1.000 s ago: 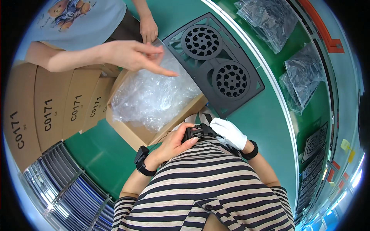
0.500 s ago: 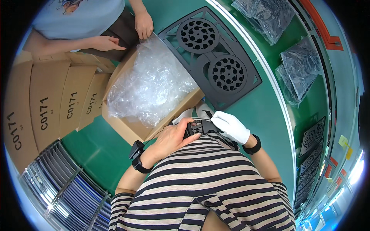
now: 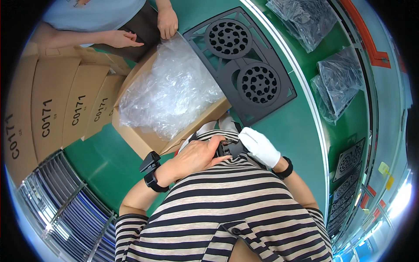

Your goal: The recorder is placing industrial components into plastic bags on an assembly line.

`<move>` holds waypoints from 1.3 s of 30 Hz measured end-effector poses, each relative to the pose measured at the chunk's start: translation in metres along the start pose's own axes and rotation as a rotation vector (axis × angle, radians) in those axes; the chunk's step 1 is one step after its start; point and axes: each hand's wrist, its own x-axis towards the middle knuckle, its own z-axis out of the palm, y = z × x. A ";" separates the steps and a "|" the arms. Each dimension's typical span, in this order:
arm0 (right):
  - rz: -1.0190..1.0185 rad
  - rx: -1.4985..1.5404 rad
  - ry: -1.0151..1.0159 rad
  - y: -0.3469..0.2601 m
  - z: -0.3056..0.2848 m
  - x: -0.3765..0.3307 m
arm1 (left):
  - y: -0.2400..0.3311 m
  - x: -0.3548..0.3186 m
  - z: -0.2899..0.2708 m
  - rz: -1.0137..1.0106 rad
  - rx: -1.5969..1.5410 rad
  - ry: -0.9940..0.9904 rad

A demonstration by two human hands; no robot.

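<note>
At my waist, against a black-and-cream striped shirt (image 3: 227,192), both hands are on a black plastic side-release buckle (image 3: 233,149). My left hand (image 3: 197,156), bare, is closed around the buckle's left part with thumb and fingers. My right hand (image 3: 260,147) wears a white glove and grips the right part, its fingers pressed together over it. Prongs show between the two parts; how deep they sit inside cannot be made out. Each wrist bears a black band, and the left one (image 3: 156,177) carries a small black device.
Ahead, an open cardboard box (image 3: 139,142) holds crumpled clear plastic (image 3: 170,91). Beside it lies a black frame with two round grilles (image 3: 251,96). Closed cartons (image 3: 48,105) stand at left, above racked panels (image 3: 70,209). Another person's hand (image 3: 167,24) touches the box. Bagged parts (image 3: 336,83) lie right.
My left forearm and elbow have shifted slightly to the left, and the buckle is a little lower and further right in view. Both hands keep their hold on it.
</note>
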 end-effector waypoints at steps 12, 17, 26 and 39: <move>0.425 0.270 -0.216 -0.017 -0.011 -0.001 | 0.002 -0.001 0.012 0.015 0.064 0.057; 0.500 0.472 -0.003 -0.010 -0.008 -0.021 | 0.006 -0.005 0.012 0.032 0.081 0.134; 0.561 0.537 0.039 -0.007 -0.003 -0.022 | 0.013 -0.004 0.014 -0.018 0.158 0.124; 0.531 0.539 0.077 -0.005 0.004 -0.024 | 0.015 0.003 0.012 0.028 0.156 0.027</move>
